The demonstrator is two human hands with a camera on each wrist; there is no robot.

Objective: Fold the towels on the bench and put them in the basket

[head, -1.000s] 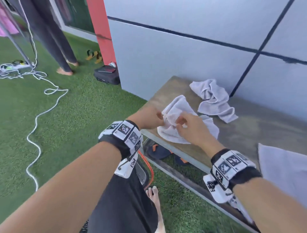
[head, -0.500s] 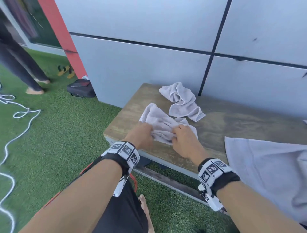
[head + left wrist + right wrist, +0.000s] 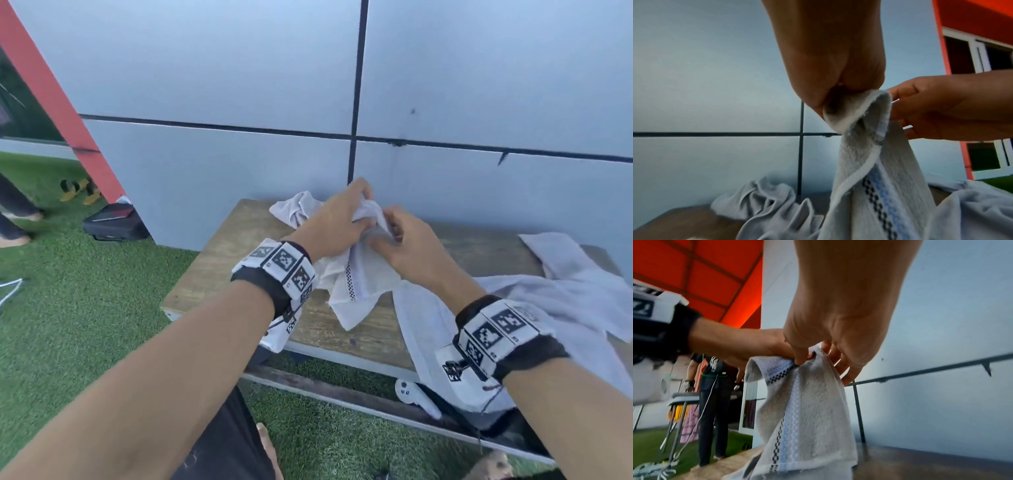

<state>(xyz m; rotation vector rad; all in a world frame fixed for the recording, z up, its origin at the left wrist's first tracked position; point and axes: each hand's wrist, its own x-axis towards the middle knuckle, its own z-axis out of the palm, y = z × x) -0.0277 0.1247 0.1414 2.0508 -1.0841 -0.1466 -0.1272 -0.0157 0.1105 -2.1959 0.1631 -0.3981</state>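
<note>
Two hands: we've got both up at frame centre, working one towel.
Left hand [image 3: 337,219]: we're pinching the top edge of the striped towel [image 3: 356,284], fingers curled tight on the hem.
Right hand [image 3: 399,246]: thumb and forefinger nip the same edge right beside it, the other fingers loose.
Striped towel, where: it hangs from our grip above the bench [image 3: 219,267], lower end draping down toward the wood; whether it touches, we can't tell.
Risk one: our hands sit close together, so sliding apart to find the corners could let the hem slip out and drop the towel in a heap.
Risk two: the tail may drag across the spread towel [image 3: 565,301] at lower right and rumple it.
Towels counted: three. One held, one crumpled towel [image 3: 294,212] behind our left hand against the wall, one spread out.
Bench: one.
Basket: none in view, so we can't place it yet.
</note>
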